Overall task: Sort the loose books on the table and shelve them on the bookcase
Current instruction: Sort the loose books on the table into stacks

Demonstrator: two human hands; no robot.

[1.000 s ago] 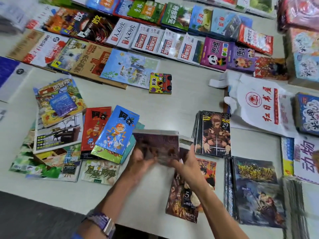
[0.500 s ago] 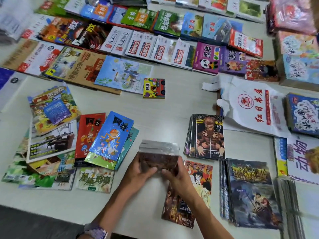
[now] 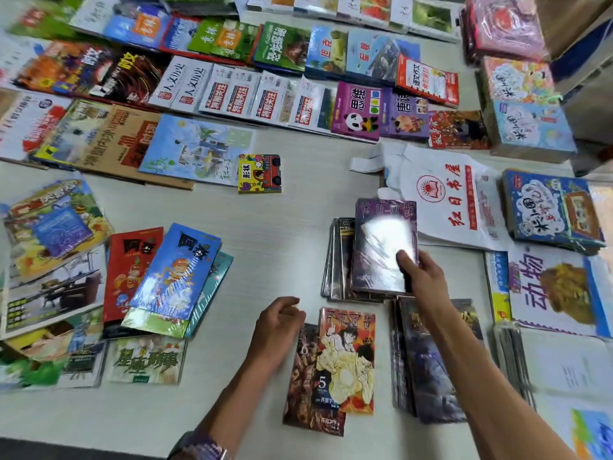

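We had the right hand [image 3: 423, 278] out over the manga stack [image 3: 338, 260], fingers and thumb [image 3: 405, 260] clamped on the near edge of a wrapped book [image 3: 381, 247] whose cover flared white under the light, and the book lay flat over the top of that stack, tipped slightly to the right. Our left hand [image 3: 278, 323] hung loose above the table [image 3: 282, 207], fingers gently curled and holding nothing, just beside the left edge of the volume 5 book [image 3: 346, 360], which lay overlapping a darker book [image 3: 308, 386] beneath it. The two hands were well apart. To the right of volume 5 sat another dark stack [image 3: 431, 370], partly under our right forearm. Beyond the held book a white bag [image 3: 444, 200] with red print lay flat, touching its far corner as far as we could tell. Off to the left a blue book [image 3: 175, 273] leaned across a red book [image 3: 129, 273], and rows of books [image 3: 232, 94] ran along the far side of the table. A watch [image 3: 202, 448] showed on our left wrist
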